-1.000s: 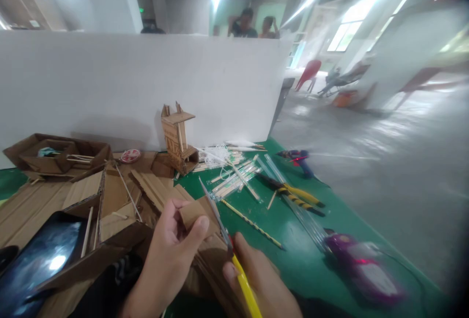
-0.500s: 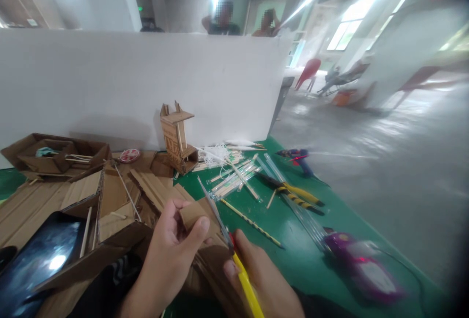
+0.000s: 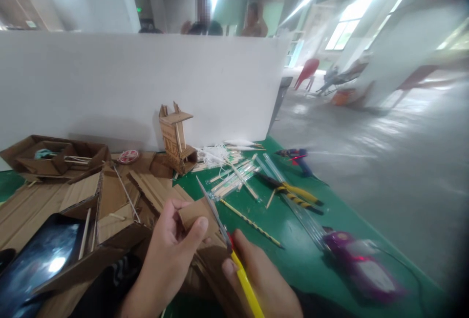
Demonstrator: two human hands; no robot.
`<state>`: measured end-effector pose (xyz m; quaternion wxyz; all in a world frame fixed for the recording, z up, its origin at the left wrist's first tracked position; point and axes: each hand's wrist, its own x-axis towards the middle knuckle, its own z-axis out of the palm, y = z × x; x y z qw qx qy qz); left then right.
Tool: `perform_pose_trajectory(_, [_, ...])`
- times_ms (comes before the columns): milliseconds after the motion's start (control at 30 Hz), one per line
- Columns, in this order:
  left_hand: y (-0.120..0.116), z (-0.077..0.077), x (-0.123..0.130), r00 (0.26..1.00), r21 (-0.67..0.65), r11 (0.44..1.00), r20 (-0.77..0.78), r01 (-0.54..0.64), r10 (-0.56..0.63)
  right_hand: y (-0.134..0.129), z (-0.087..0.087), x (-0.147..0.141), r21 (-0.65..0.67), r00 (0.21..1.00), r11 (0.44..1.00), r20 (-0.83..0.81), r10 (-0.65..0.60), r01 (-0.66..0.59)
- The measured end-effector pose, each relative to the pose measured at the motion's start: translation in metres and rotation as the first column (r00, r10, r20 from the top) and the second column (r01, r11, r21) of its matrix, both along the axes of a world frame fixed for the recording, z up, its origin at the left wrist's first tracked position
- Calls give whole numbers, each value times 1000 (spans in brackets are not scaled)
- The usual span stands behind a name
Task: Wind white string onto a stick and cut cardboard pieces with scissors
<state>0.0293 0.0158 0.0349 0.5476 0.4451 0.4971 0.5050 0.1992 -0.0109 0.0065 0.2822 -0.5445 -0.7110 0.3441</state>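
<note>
My left hand (image 3: 174,244) pinches a small piece of brown cardboard (image 3: 194,212) between thumb and fingers. My right hand (image 3: 252,274) is closed around the yellow handle of a pair of scissors (image 3: 245,284), which has a red part near the pivot. The grey blades point up and away, lying along the right edge of the cardboard piece. Whether the blades are apart is hard to make out. Beneath both hands lies more brown cardboard (image 3: 208,264). A yellow-and-black striped pencil (image 3: 252,222) rests on the green table just beyond the scissors.
Cardboard structures (image 3: 178,137) and a black tablet-like device (image 3: 44,264) stand around the left and back. Wooden sticks (image 3: 234,181), pliers (image 3: 293,193), a glue gun (image 3: 298,159) and a purple device (image 3: 362,264) lie on the green table (image 3: 289,274). A white partition (image 3: 146,74) rises behind.
Both hands, the cardboard piece and the scissors look almost unchanged. The view has shifted very slightly. Beyond the partition, two people have shifted a little to the left.
</note>
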Motion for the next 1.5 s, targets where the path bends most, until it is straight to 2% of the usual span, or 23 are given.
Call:
perform_pose_trajectory(167, [2,0,3,997,-32,998,52,-52,54,4,2,3,-17,1000,1000,14,-15,15])
perform_pose_trajectory(300, [5,-4,2,997,-9,998,54,-60,61,14,5,11,7,983,998,173,-61,61])
perform_pose_trajectory(400, [7,-6,-1,997,21,998,52,-57,56,21,3,17,37,928,993,351,-121,115])
perform_pose_trajectory(500, [8,-7,-1,997,23,999,68,-29,27,26,-6,19,104,867,989,478,-143,106])
perform_pose_trajectory(667, [10,-16,1,994,-29,998,98,48,-45,26,-20,17,92,799,995,597,-79,30])
perform_pose_trajectory(733, [14,-24,1,994,-27,997,84,74,-71,25,-14,19,56,803,998,595,-19,-18])
perform_pose_trajectory(833, [21,-37,-1,993,-21,996,74,89,-88,29,9,25,49,816,996,577,36,-79])
perform_pose_trajectory(900, [24,-43,-3,994,-21,997,83,71,-69,44,27,26,93,823,992,568,17,-85])
perform_pose_trajectory(967, [26,-45,-4,994,-10,999,92,51,-50,74,41,23,149,824,988,564,-47,-45])
perform_pose_trajectory(1033, [26,-44,-6,992,-2,999,117,41,-41,114,45,17,179,773,979,607,-186,95])
perform_pose_trajectory(1133, [25,-42,-8,976,1,999,210,50,-49,179,35,8,193,717,956,632,-294,221])
perform_pose_trajectory(1233, [25,-43,-9,939,3,996,334,86,-83,224,18,4,173,674,937,656,-340,304])
perform_pose_trajectory(1333, [26,-46,-11,917,13,994,385,111,-107,245,2,3,138,652,933,682,-332,331])
perform_pose_trajectory(1500, [26,-48,-12,917,42,994,382,103,-111,257,-17,8,95,648,940,702,-296,326])
